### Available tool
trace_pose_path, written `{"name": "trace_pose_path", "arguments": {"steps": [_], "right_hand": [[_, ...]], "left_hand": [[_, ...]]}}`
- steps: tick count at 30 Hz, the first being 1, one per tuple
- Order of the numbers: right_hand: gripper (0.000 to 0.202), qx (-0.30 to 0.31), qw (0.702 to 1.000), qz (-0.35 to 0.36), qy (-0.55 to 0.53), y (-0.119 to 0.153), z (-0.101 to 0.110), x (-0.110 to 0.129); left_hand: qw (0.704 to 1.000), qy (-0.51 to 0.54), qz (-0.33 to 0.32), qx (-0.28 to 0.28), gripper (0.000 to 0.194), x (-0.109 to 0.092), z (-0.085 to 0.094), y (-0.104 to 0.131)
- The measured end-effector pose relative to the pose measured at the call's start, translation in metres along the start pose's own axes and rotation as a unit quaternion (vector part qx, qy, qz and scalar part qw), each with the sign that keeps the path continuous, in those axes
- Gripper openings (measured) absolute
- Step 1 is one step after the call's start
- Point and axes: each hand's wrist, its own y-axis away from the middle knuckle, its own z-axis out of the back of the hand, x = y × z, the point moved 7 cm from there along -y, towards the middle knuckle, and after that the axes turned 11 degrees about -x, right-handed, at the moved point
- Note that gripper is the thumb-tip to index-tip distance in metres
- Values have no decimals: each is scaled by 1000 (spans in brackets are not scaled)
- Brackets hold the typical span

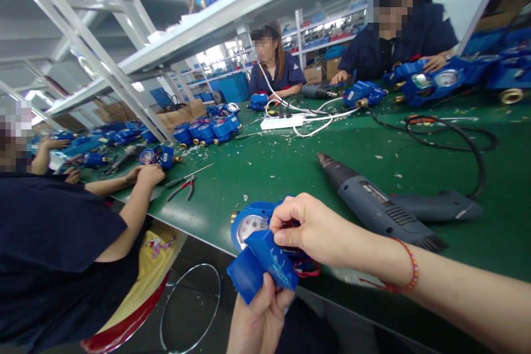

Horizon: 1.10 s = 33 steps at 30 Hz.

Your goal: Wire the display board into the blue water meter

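Observation:
My left hand grips a blue plastic cover from below, holding it tilted at the table's near edge. The fingers of my right hand are pinched together at the cover's upper edge; whether something small is between them is hidden. Directly behind the cover lies a blue water meter with a round white dial and a brass fitting on its left side. Red wires show under my right wrist. A grey heat gun rests on the table to the right.
On the green table lie a white power strip, a black cable, red-handled pliers and scattered scraps. Several blue meters stand farther back. A co-worker sits close on the left; two others work across the table.

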Motion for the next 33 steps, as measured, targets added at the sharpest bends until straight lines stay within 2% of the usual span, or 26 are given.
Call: {"name": "trace_pose_path", "arguments": {"steps": [3, 7, 12, 16, 22, 26, 29, 33], "right_hand": [[20, 10, 1000, 10, -11, -1, -1, 0], [19, 25, 999, -7, -39, -3, -5, -7], [16, 8, 997, -26, -73, -4, -4, -9], [23, 24, 997, -34, -58, -2, -3, -5], [25, 4, 1000, -9, -23, 2, 0, -4], [16, 17, 998, -26, -56, 4, -3, -6], [12, 0, 999, -22, -45, 2, -2, -5], [15, -16, 999, -32, -21, 0, -1, -5]], "left_hand": [[1000, 8, 14, 11, 41, 0, -6, 4], [997, 21, 18, 72, 54, 2, -9, 4], [990, 34, 14, 134, 53, 1, 1, 0], [986, 32, -3, 161, 56, -3, 1, 1], [989, 35, -2, 143, 57, -4, 2, 3], [993, 38, 4, 113, 54, -4, 8, 1], [996, 40, 12, 81, 50, -2, 11, -1], [996, 31, 21, 79, 44, 0, 6, -1]]}}
